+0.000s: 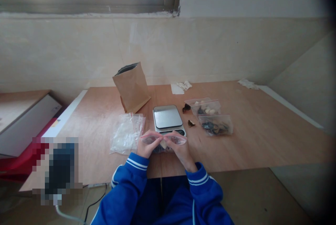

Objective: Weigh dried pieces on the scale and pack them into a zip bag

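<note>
My left hand [147, 145] and my right hand [179, 147] pinch the pink-edged mouth of a clear zip-lock bag [163, 149] between thumbs and fingers. Their thumbs meet at the middle of the seal, with a gap in the mouth on either side. Dark and pale pieces show inside, too small to name. Just behind the bag lies a kitchen scale [168, 117] with a silver plate, its front edge partly covered by the hands. To the left rests a stack of clear zip-lock bags [125, 134].
A brown paper pouch [132, 86] stands open at the back left. Two filled zip-lock bags [216, 125] lie right of the scale, near two dark brown pieces [186, 108]. Crumpled white tissue [184, 85] sits by the wall. A blurred-out dark object [60, 169] is at the left edge.
</note>
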A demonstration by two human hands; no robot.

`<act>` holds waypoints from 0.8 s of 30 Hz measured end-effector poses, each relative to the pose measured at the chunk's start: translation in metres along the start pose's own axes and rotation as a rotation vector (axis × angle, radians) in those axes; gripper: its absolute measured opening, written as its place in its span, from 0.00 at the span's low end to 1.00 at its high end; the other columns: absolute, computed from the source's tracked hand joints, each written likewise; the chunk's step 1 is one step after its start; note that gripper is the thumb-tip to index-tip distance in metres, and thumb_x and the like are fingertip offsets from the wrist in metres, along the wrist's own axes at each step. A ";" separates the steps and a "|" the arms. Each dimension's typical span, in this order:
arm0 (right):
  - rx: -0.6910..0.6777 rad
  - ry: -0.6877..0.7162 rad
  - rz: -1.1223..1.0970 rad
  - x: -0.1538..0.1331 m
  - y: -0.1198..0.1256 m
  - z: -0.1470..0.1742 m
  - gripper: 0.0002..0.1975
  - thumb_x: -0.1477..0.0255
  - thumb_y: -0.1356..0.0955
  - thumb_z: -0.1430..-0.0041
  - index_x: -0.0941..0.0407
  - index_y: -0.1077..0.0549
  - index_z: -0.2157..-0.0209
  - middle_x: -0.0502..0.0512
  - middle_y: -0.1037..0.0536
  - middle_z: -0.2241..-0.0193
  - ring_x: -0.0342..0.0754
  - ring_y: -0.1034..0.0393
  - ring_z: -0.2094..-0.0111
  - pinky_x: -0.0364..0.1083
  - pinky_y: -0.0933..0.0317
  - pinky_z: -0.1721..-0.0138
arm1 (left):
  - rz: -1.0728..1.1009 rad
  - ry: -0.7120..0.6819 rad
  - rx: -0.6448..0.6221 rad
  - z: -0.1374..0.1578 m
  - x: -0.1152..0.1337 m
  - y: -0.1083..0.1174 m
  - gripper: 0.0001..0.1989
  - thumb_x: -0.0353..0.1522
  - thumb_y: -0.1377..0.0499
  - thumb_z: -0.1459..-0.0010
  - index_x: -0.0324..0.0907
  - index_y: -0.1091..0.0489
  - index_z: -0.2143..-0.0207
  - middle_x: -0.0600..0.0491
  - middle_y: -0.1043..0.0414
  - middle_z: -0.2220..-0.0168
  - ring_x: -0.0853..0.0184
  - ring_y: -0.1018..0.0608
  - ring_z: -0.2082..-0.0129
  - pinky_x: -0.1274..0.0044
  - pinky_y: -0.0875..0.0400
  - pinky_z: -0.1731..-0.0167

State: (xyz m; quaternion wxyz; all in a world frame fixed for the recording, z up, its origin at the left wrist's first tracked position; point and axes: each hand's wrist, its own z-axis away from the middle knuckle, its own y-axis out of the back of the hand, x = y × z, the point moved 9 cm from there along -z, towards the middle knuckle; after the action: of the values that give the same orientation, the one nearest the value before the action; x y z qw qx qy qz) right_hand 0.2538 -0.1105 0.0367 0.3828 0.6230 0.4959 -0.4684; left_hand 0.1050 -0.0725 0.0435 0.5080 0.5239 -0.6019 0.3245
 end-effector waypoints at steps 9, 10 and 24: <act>0.023 -0.014 -0.032 -0.001 0.001 0.003 0.08 0.64 0.28 0.45 0.55 0.21 0.71 0.50 0.24 0.74 0.44 0.31 0.72 0.43 0.36 0.69 | 0.024 0.039 -0.014 0.001 -0.005 0.000 0.11 0.38 0.36 0.47 0.38 0.23 0.69 0.48 0.22 0.68 0.65 0.22 0.67 0.75 0.27 0.64; 0.032 -0.013 -0.028 -0.002 0.003 0.003 0.09 0.64 0.28 0.45 0.55 0.20 0.70 0.51 0.24 0.74 0.44 0.31 0.72 0.43 0.36 0.69 | 0.047 0.068 -0.011 0.001 -0.005 0.000 0.12 0.39 0.37 0.46 0.38 0.22 0.69 0.48 0.22 0.68 0.64 0.21 0.67 0.75 0.26 0.64; 0.187 -0.058 0.101 -0.020 0.068 0.009 0.24 0.52 0.36 0.40 0.57 0.21 0.71 0.53 0.27 0.79 0.44 0.34 0.77 0.42 0.38 0.76 | 0.140 0.139 -0.086 -0.002 0.029 -0.030 0.16 0.42 0.40 0.44 0.39 0.20 0.66 0.46 0.20 0.66 0.59 0.21 0.62 0.70 0.28 0.59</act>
State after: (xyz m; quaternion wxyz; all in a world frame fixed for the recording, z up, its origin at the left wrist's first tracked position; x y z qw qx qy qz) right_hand 0.3171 -0.1388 0.0542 0.3603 0.6664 0.4065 -0.5107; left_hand 0.1365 -0.0862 0.0673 0.5466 0.4346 -0.6135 0.3687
